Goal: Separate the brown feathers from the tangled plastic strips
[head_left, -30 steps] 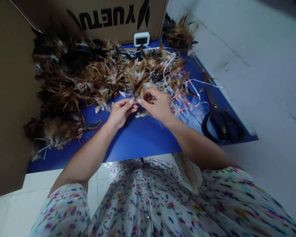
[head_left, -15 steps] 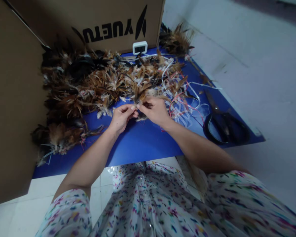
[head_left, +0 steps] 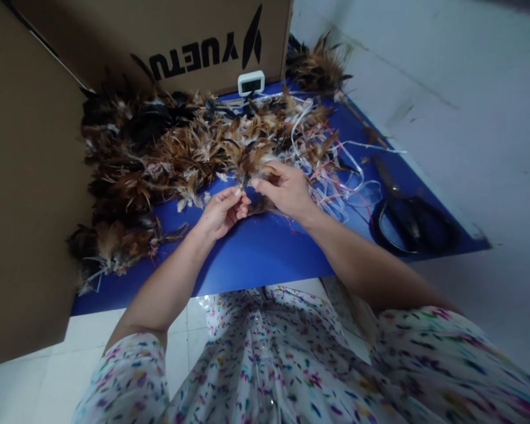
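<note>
Nearest, a floral-print garment [head_left: 256, 353] covers the person's front and upper arms, over a pale tiled floor [head_left: 22, 391]. Beyond it lies the bench [head_left: 256, 259], blue-topped, its near strip bare.

At centre, above the bench, the left hand [head_left: 223, 213] is closed to a pinch, thumb against forefinger, on the base of a small feather bunch [head_left: 246, 158]; its other fingers are curled. The right hand [head_left: 289, 191] stands just beside it, partly closed, thumb and forefinger at the bunch's lower right side. Whether it grips feathers or only touches them cannot be told. The bunch points away from the person, tips to the far side, against the backdrop of the main pile.

Step in hand, as judged: gathering and evening the feathers at their base. The next move would call for a firm left pinch while the right fingers align the quills.

At near left lies a larger feather bundle [head_left: 119, 241], pale strands at its near end. At right rest black-handled scissors [head_left: 408, 218], well apart from both hands. Between scissors and hands lies a tangle of white and red ties [head_left: 333, 185].

Farther off, a feather pile [head_left: 172, 147] spreads across the bench. Behind it stand a white-framed digital display [head_left: 251, 83], a dark-tipped feather bundle [head_left: 320, 68] at far right and a cardboard box [head_left: 203, 26] with inverted "YUETU" lettering.
</note>
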Demonstrator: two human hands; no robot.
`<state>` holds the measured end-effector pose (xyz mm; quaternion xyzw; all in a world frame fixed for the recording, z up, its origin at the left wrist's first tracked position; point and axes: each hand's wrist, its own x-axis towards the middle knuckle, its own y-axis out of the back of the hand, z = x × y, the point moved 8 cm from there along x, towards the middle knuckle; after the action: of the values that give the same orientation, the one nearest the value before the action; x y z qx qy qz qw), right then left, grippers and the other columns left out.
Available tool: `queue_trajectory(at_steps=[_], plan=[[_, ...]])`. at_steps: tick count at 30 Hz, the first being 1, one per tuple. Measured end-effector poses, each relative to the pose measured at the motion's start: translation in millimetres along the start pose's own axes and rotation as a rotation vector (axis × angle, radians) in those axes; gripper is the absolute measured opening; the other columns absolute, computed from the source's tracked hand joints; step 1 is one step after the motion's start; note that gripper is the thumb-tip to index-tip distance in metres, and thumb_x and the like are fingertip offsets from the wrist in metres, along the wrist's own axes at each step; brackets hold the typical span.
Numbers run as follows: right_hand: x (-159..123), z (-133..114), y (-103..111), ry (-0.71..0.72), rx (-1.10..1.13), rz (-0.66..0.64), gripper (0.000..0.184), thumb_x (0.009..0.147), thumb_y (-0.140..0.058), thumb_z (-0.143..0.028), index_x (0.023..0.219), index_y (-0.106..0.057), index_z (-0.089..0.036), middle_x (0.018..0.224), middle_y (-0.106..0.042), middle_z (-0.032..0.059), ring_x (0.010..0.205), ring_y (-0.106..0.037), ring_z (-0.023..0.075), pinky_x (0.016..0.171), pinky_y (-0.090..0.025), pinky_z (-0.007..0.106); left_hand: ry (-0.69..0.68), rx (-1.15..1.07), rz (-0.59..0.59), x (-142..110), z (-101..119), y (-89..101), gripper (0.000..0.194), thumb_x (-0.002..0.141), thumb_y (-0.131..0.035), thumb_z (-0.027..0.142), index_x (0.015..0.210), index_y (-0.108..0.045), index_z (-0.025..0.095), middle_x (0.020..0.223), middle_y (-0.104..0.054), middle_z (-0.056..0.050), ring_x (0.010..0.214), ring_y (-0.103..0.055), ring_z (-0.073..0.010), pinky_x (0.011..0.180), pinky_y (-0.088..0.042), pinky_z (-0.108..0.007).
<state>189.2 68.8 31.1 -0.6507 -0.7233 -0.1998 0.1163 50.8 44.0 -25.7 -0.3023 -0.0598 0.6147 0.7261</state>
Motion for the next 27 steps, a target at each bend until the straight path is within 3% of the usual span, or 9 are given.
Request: queue_trajectory(at_steps=[10,18,27], plan=[[-1.9,-6.9,-6.9,0.051,0.021,-0.078,0.015,0.08,-0.068,-0.03,0.073,-0.059,-0.02,0.065,-0.047,-0.0046,0.061,-0.042,0.0095,0.058,-0.037,0.026,0.012,-0.005,-0.095,-0.1,-2.2,-2.8,0.015,0.08,-0.078,0.016,0.073,-0.066,0.011,0.058,-0.066,0.0,0.042,-0.056,-0.006,0.042,-0.045,-0.015],[-4.3,-7.8,-7.9,0.013,-0.04,-0.123,0.021,0.084,-0.068,-0.04,0.079,-0.063,-0.021,0.07,-0.054,-0.0016,0.068,-0.049,0.0127,0.065,-0.045,0.029,0.053,-0.002,-0.088,-0.9,-4.7,-2.4,0.019,0.076,-0.082,0.019,0.071,-0.066,0.011,0.056,-0.064,0.0,0.041,-0.054,-0.0058,0.041,-0.043,-0.015],[-4.7,-8.2,-12.9,0.013,0.012,-0.216,0.019,0.083,-0.065,-0.038,0.077,-0.059,-0.021,0.07,-0.052,-0.0018,0.069,-0.048,0.0127,0.067,-0.043,0.029,0.062,0.011,-0.103,0.8,-7.1,0.1,0.022,0.076,-0.084,0.021,0.07,-0.064,0.011,0.055,-0.062,0.0,0.039,-0.05,-0.0045,0.04,-0.041,-0.014]])
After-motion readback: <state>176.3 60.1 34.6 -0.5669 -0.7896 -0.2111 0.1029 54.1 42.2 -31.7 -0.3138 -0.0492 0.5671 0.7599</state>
